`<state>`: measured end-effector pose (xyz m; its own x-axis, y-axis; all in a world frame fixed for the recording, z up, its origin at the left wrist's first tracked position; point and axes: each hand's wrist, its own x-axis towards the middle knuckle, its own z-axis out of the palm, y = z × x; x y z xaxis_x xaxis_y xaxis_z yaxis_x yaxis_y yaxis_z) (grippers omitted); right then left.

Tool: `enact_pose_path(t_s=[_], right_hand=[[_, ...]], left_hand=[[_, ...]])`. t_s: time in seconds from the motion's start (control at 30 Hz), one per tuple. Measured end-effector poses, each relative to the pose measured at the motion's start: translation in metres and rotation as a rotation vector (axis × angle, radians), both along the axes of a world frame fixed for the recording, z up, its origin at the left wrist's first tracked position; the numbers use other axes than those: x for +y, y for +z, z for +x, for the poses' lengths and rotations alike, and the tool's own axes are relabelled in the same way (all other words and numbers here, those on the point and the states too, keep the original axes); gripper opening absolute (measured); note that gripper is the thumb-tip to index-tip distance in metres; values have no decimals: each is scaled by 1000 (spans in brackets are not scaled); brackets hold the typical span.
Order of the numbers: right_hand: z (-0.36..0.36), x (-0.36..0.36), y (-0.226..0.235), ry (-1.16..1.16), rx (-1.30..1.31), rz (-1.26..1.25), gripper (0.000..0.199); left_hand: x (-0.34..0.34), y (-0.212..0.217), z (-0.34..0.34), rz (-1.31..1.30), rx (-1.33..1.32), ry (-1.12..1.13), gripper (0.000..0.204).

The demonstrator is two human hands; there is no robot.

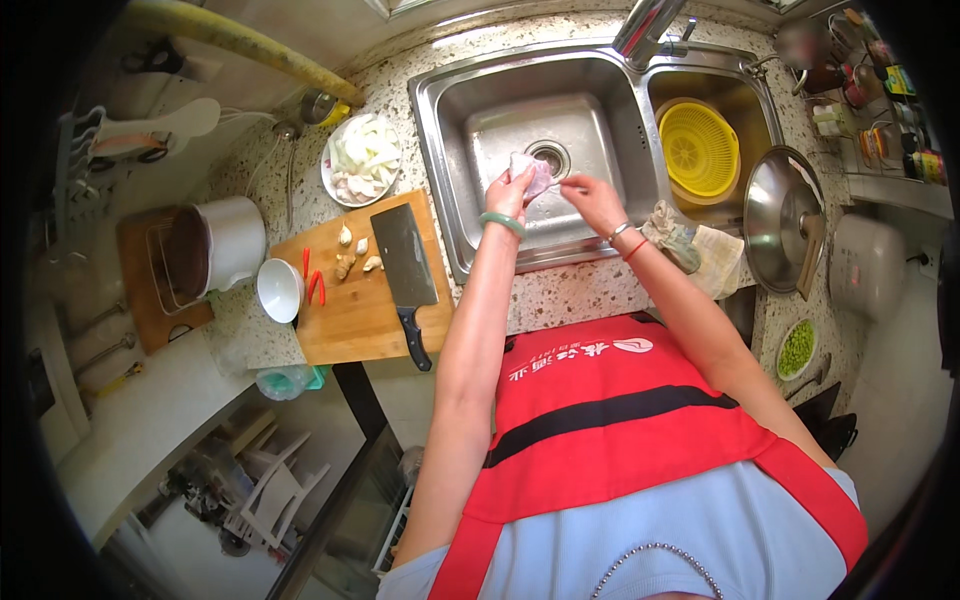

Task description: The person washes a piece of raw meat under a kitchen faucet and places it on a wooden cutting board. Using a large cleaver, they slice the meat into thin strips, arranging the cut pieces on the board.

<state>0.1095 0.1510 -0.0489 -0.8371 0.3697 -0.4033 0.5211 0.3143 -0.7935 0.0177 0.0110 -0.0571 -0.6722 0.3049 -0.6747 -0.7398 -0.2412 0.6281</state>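
Note:
Over the large sink basin (470, 220), my left hand (507, 196) is wrapped round a piece of raw meat (535, 174), pale pink and whitish. A green bangle circles that wrist. Just right of the meat, my right hand (598, 203) has its thumb and fingers pinched together close to the meat's edge. Whatever lies between those fingertips is too small to make out. The drain (549, 155) lies below and behind the meat.
Left of the sink, a cleaver (403, 260), garlic, ginger and red chillies (315, 286) lie on a cutting board (350, 325). Nearby are a white bowl (280, 290) and a plate of pale sliced vegetables (363, 150). Rightward are a yellow colander (698, 150), cloths (715, 260) and a pan lid (775, 220).

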Motion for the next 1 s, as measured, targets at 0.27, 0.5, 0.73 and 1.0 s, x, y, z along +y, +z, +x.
enact_pose_path(t_s=[0.27, 0.5, 0.73, 1.0], right_hand=[[29, -160, 34, 357, 333, -41, 15], [48, -301, 4, 621, 262, 185, 24], [45, -325, 49, 654, 12, 501, 42], [51, -342, 59, 418, 1, 655, 78]], left_hand=[[-38, 40, -7, 253, 60, 19, 23], [-135, 89, -4, 257, 144, 11, 25], [-267, 86, 12, 85, 180, 41, 27], [-348, 35, 50, -100, 122, -22, 32]])
